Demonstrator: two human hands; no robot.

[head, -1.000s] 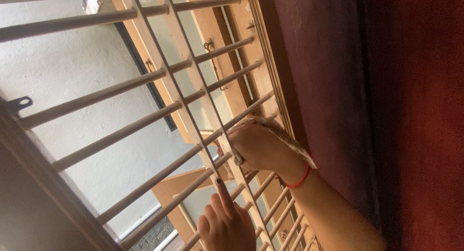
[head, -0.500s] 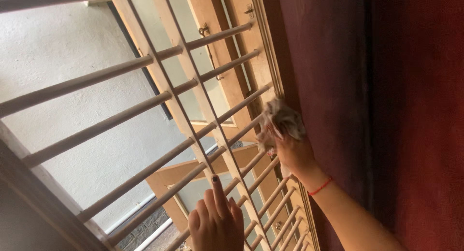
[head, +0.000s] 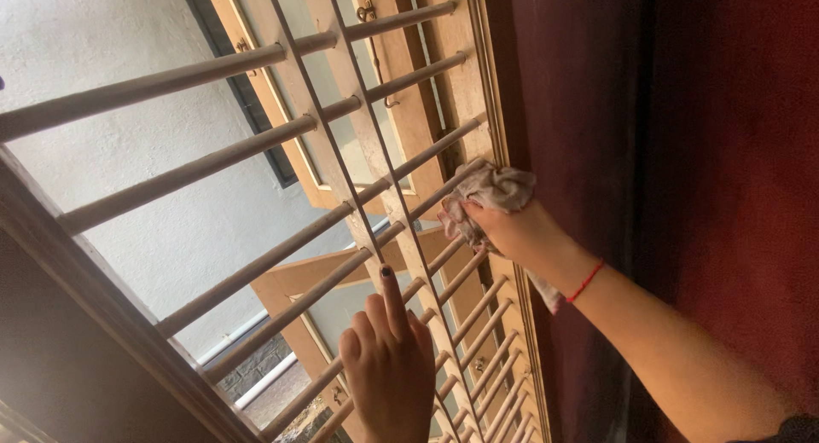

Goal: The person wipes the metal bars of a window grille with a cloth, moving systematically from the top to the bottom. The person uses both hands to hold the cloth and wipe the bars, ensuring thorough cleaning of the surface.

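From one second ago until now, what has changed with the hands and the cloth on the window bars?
The right hand slid the cloth along the bar, from the flat upright strip out to the frame at the bar's end. The cloth, spread flat before, is now bunched. The left hand stayed low on the grille, finger pointing up. The right hand kept its grip on the cloth.

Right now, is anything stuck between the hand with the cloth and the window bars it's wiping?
Only the cloth itself. The right hand presses it against a bar of the window grille beside the wooden frame. The left hand rests on a lower bar, well clear.
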